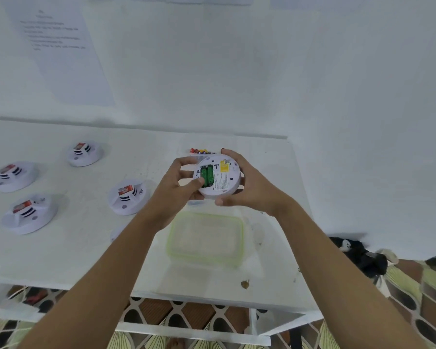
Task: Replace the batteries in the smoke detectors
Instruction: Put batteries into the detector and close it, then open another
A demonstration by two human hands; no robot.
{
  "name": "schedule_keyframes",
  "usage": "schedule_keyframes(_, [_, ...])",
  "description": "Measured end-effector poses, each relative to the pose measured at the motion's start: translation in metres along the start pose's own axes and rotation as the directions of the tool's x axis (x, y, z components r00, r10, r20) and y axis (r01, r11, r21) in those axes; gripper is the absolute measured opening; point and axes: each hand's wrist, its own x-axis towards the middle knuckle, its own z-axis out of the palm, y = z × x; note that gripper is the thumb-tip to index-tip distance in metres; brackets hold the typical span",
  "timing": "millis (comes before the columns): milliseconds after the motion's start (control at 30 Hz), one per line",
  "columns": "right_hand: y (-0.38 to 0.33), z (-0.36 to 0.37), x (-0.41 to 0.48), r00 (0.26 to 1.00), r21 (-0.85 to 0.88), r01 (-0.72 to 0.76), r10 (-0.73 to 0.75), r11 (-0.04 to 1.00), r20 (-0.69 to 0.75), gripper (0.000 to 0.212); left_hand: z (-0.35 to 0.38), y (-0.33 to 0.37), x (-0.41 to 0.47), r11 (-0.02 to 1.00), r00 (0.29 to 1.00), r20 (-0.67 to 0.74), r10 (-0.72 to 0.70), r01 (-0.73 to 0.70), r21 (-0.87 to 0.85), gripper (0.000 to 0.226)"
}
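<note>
I hold a round white smoke detector (224,182) above the table with its back side toward me. Its battery bay is uncovered and two green batteries (207,176) lie in it, beside a yellow label. My left hand (179,187) grips the detector's left edge, thumb pressing at the lower end of the batteries. My right hand (249,190) cups the right edge and underside. A row of red and yellow batteries (199,150) lies on the table just behind the detector.
Several other white smoke detectors (127,197) sit on the white table (73,248) to the left. A clear box with a green rim (207,239) stands under my hands. A printed sheet (58,46) hangs on the wall. Black fabric lies at right.
</note>
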Motion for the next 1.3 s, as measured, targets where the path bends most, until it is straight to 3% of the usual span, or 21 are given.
schedule_keyframes(67, [0.002, 0.003, 0.002, 1.0, 0.041, 0.01, -0.009, 0.999, -0.026, 0.105, -0.001, 0.005, 0.002, 0.998, 0.998, 0.046, 0.04, -0.043, 0.047, 0.031])
schedule_keyframes(233, [0.003, 0.012, 0.011, 0.985, -0.011, 0.089, -0.089, 0.996, -0.148, 0.092, -0.008, 0.012, 0.015, 0.98, 0.996, 0.088, 0.032, -0.049, 0.193, 0.028])
schedule_keyframes(433, [0.002, 0.013, 0.023, 0.972, -0.109, 0.121, -0.14, 0.987, -0.19, 0.093, -0.019, 0.014, 0.032, 0.958, 0.991, 0.121, 0.052, -0.084, 0.275, 0.027])
schedule_keyframes(633, [-0.001, 0.014, 0.033, 0.968, -0.19, 0.115, -0.153, 0.975, -0.199, 0.092, -0.027, 0.014, 0.056, 0.835, 0.977, 0.068, 0.202, -0.208, 0.51, 0.023])
schedule_keyframes(733, [-0.001, 0.014, 0.035, 0.966, -0.207, 0.106, -0.15, 0.973, -0.21, 0.091, -0.024, 0.016, 0.061, 0.839, 0.97, 0.089, 0.225, -0.239, 0.488, 0.024])
schedule_keyframes(933, [0.007, 0.012, 0.035, 0.961, -0.226, 0.085, -0.14, 0.97, -0.239, 0.095, -0.022, 0.014, 0.069, 0.908, 0.985, 0.121, 0.121, -0.159, 0.387, 0.022])
schedule_keyframes(1067, [0.01, 0.009, 0.032, 0.955, -0.199, 0.071, -0.124, 0.977, -0.27, 0.094, -0.019, 0.016, 0.071, 0.901, 0.973, 0.19, 0.132, -0.197, 0.385, 0.011])
schedule_keyframes(1167, [0.014, 0.007, 0.03, 0.947, -0.201, 0.072, -0.13, 0.977, -0.292, 0.094, -0.015, 0.012, 0.075, 0.882, 0.971, 0.156, 0.18, -0.23, 0.411, 0.015])
schedule_keyframes(1300, [0.019, 0.004, 0.024, 0.935, -0.204, 0.053, -0.12, 0.978, -0.333, 0.094, -0.008, 0.006, 0.079, 0.948, 0.99, 0.096, 0.106, -0.13, 0.291, 0.01])
